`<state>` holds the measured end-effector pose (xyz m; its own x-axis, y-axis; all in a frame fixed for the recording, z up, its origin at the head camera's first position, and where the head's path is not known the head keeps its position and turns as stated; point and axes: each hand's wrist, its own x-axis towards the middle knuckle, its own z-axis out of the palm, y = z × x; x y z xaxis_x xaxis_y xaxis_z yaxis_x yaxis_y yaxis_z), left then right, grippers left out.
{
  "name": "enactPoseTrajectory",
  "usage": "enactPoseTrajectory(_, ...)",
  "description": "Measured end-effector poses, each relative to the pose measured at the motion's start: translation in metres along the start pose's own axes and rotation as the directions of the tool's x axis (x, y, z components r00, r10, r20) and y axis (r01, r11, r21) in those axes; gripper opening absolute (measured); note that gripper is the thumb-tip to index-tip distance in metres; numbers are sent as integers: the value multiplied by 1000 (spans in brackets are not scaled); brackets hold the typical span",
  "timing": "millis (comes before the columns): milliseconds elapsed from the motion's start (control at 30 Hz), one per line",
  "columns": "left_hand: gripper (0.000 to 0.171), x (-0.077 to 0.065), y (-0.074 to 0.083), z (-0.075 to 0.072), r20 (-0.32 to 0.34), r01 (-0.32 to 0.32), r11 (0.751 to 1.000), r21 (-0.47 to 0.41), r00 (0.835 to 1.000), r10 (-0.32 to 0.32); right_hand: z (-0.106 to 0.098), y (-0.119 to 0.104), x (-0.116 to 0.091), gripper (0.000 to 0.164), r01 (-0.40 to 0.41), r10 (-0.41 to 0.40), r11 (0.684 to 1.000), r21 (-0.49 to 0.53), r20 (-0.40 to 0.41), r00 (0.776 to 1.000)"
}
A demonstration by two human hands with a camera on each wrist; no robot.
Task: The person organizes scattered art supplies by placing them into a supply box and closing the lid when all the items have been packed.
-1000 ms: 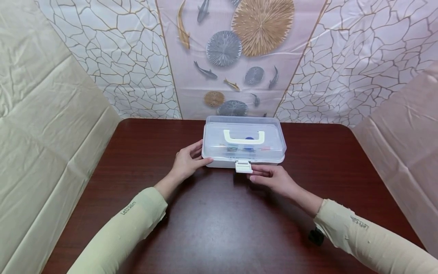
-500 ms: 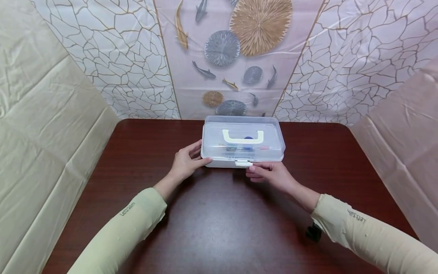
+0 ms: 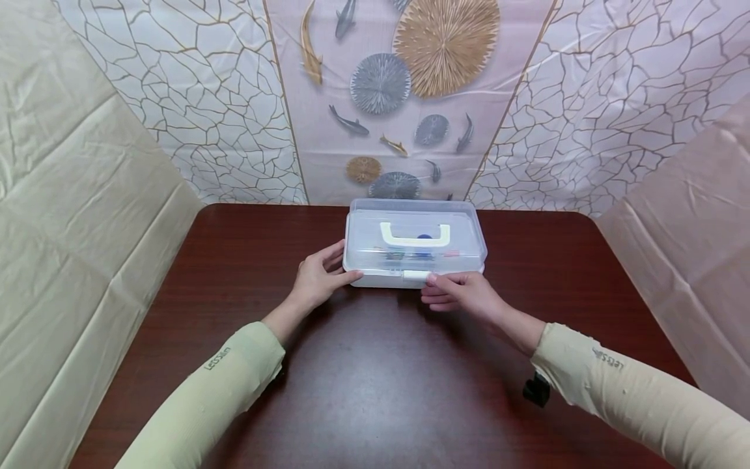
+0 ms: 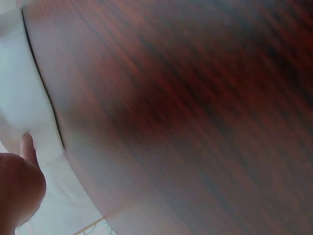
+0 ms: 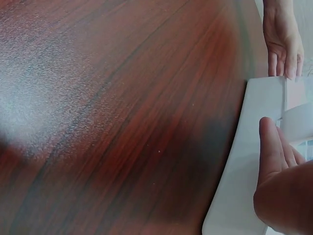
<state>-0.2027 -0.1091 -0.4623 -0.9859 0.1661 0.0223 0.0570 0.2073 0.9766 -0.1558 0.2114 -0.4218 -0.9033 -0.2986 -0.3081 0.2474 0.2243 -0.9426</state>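
Observation:
In the head view, a translucent plastic storage box [image 3: 451,267] with a white handle [image 3: 415,241] stands at the back of the table, its lid down. My left hand [image 3: 313,280] spans its left front corner, thumb against the front and extended fingers along the side. My right hand [image 3: 463,296] has its thumb at the right end of the white front latch [image 3: 415,275], pressing it upward against the lid edge. Its other fingers extend below, beside the box front. Several small coloured items show dimly through the lid. In the right wrist view, the right thumb is hidden.
The dark red-brown table [image 3: 351,378] stretches in front of the box and to both sides. A patterned cloth [image 3: 234,117] hangs close behind it, with plain cloth at the left and right. A black object [image 3: 536,389] is at the right wrist.
The latch has swung from hanging outward to lying up against the box front. My right thumb moved up with it, fingers now lower beneath. The left hand stays in place.

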Motion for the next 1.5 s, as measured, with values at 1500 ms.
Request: enactPoseTrajectory(1500,83,0,0,-2,9,-3,999,48,1000,2,1,-10,10,64,-163,163,984,70,5,987)
